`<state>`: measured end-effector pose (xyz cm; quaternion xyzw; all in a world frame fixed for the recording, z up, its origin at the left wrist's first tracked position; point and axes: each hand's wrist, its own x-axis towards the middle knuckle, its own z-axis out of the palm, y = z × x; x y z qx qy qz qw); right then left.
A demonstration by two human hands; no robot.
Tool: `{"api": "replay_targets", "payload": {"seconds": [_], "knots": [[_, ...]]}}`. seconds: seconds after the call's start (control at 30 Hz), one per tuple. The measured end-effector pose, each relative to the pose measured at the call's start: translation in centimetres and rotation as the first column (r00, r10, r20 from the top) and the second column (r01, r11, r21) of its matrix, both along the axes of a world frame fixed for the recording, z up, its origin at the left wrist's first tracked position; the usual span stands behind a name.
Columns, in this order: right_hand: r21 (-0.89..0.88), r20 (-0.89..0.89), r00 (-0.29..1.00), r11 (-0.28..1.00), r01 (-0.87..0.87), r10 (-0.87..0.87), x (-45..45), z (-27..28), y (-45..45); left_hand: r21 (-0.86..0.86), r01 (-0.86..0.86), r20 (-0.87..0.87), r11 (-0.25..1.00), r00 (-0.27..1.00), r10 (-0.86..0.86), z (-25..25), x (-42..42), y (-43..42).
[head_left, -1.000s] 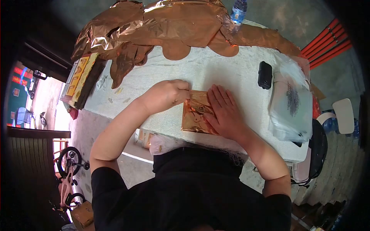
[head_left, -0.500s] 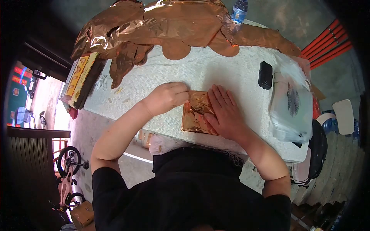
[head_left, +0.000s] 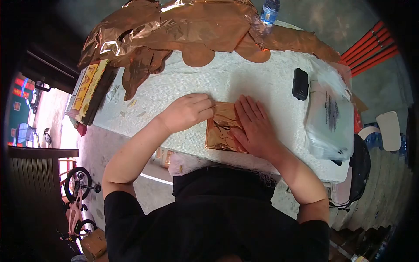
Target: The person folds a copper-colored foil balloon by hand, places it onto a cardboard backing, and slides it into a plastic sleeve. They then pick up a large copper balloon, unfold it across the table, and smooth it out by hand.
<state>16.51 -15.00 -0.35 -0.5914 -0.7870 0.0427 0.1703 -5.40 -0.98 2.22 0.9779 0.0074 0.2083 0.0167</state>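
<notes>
A flat square packet covered in shiny copper-gold foil [head_left: 221,137] lies on the white cloth-covered table [head_left: 262,83], close to its front edge. Its surface shows creases and dark reflections. At the packet's upper left edge is my left hand [head_left: 190,112], fingers curled together in a pinch. Whatever sits between those fingertips is hidden. My right hand [head_left: 255,126] lies flat over the packet's right side with fingers stretched out, the thumb resting across the foil and covering that edge.
Copper foil sheets [head_left: 200,30] spread along the table's far side, with a water bottle [head_left: 269,12] there. Stacked booklets [head_left: 89,89] stand at the left. On the right lie a black case [head_left: 300,84] and clear plastic bags [head_left: 329,118]. Small scraps [head_left: 132,103] dot the left side.
The foil on the packet looks flatter near my left fingers, and its creases and reflections have shifted. Both hands stay almost in place.
</notes>
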Motion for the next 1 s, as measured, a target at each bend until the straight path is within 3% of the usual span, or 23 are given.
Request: {"api": "replay_targets", "payload": {"seconds": [0.17,0.7,0.9,1.0], "knots": [[-0.003,0.005,1.000,1.000,-0.001,0.001,-0.1,0.3,-0.1,0.014,0.003,-0.087,1.000,0.996,-0.002,0.2,-0.5,0.1],[-0.026,0.020,1.000,1.000,-0.017,0.018,-0.3,0.9,-0.1,-0.200,-0.110,-0.069,0.974,0.993,0.098,0.6,-2.2,-2.1],[-0.002,0.023,1.000,1.000,-0.020,0.020,-0.4,0.8,0.0,-0.453,-0.076,0.026,0.888,0.995,0.098,0.1,-2.5,-1.6],[0.018,0.028,1.000,1.000,-0.013,0.013,-0.4,0.6,0.0,-0.598,-0.128,0.045,0.791,0.980,0.192,-0.1,-2.5,-1.3]]}}
